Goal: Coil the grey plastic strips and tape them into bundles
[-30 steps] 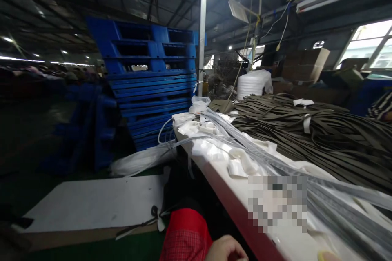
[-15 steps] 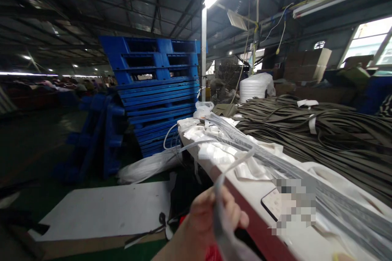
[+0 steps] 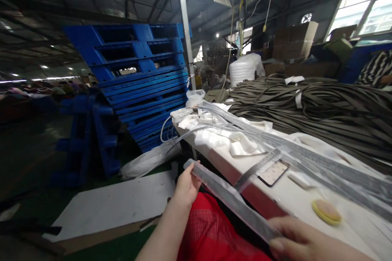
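A grey, plastic-looking strip [image 3: 228,191] stretches between my two hands above my red-clothed lap. My left hand [image 3: 187,183] pinches its far end, thumb on top. At the lower right, my right hand [image 3: 290,234] grips the near end, partly blurred, its fingers closed around the strip. Another grey strip [image 3: 257,169] hangs over the table's front edge and crosses a phone-like flat object [image 3: 273,172] with a dark rim. More long grey strips [image 3: 306,163] lie along the white table [image 3: 294,200]. A round yellow-edged pad [image 3: 326,212] sits near my right hand.
Crumpled white material [image 3: 211,134] covers the table's far end. Dark olive straps [image 3: 306,114] are heaped behind it. Stacked blue pallets [image 3: 143,85] rise at the left, with a white board [image 3: 122,208] on the floor. A metal post [image 3: 186,32] stands by the table.
My left hand has moved left and now holds the strip's end. My right hand has come into view gripping the near end. The camera view has shifted, showing the yellow-edged pad.
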`<state>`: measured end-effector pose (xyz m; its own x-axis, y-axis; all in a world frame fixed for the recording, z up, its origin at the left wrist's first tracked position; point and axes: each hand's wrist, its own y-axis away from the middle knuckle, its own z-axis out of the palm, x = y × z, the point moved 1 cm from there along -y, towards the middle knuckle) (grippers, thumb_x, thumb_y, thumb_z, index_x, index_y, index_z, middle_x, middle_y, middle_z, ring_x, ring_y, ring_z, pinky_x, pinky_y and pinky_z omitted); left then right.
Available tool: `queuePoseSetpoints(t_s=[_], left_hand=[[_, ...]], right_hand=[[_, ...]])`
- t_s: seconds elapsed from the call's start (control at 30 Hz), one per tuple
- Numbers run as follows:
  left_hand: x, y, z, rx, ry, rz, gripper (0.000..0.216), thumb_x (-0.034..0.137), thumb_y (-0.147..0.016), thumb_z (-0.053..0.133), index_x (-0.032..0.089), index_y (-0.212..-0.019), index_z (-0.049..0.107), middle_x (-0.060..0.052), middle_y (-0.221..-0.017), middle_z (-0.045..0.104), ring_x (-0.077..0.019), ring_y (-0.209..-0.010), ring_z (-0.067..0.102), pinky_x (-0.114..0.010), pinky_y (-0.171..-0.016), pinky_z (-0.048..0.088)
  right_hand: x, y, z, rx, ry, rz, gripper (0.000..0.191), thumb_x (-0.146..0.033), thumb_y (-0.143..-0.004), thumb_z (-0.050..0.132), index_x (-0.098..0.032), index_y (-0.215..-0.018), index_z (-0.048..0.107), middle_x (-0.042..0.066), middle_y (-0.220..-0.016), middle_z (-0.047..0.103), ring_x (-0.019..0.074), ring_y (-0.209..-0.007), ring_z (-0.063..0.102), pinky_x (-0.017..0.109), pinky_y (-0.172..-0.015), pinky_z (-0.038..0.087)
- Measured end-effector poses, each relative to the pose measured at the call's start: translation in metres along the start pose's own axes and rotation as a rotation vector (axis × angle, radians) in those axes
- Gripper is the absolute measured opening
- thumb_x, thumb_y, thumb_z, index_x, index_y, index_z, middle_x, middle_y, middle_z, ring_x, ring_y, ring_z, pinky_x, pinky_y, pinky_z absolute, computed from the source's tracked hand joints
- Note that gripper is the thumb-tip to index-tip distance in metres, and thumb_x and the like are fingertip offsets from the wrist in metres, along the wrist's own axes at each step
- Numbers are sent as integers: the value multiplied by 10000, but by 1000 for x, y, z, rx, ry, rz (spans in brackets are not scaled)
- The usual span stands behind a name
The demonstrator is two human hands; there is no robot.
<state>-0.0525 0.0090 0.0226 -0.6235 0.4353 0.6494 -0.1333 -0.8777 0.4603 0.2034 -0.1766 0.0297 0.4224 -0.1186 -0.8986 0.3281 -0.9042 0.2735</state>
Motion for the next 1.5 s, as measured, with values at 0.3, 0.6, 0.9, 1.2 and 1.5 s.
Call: queuePoseSetpoints(t_s=[0.3,0.6,0.9,1.2,1.5], left_hand=[[-148,47,-24,-505,-346,-707,663,651,-884,393,42,-946,649,-164,-871,705,-217,-776,686,-321,-801,473],[-142,35,-37,-522,-591,-433,291,422,-870,563,132,-841,574,40,-607,542,-85,-516,573,-266,-675,502],[-113,12,-56,-599,-870,-396,352,496,-835,586,146,-858,560,64,-514,542,-64,-362,483,-175,-416,339],[-86,6,-52,-798,-917,-504,393,524,-847,554,140,-906,616,95,-491,457,-41,-358,393,-208,-490,428],[-95,12,-47,-814,-890,-433,382,532,-859,518,154,-902,547,123,-489,378,-32,-342,301,-221,-479,417]], right_hand=[[35,-103,31,372,-1153,272,67,-122,-877,601,-122,-825,643,38,-641,683,81,-507,595,140,-489,510],[71,-158,37,468,-1348,332,208,-80,-953,421,-153,-927,614,17,-681,689,87,-536,627,166,-546,567],[75,-139,58,300,-1184,312,147,-268,-868,646,-126,-894,671,63,-755,711,133,-648,655,193,-538,526],[77,-126,36,488,-861,196,430,-563,-715,738,-141,-722,653,27,-599,634,96,-482,525,193,-414,416],[80,-120,60,345,-504,242,565,-724,-694,620,-167,-605,584,11,-509,595,98,-419,492,231,-428,355]])
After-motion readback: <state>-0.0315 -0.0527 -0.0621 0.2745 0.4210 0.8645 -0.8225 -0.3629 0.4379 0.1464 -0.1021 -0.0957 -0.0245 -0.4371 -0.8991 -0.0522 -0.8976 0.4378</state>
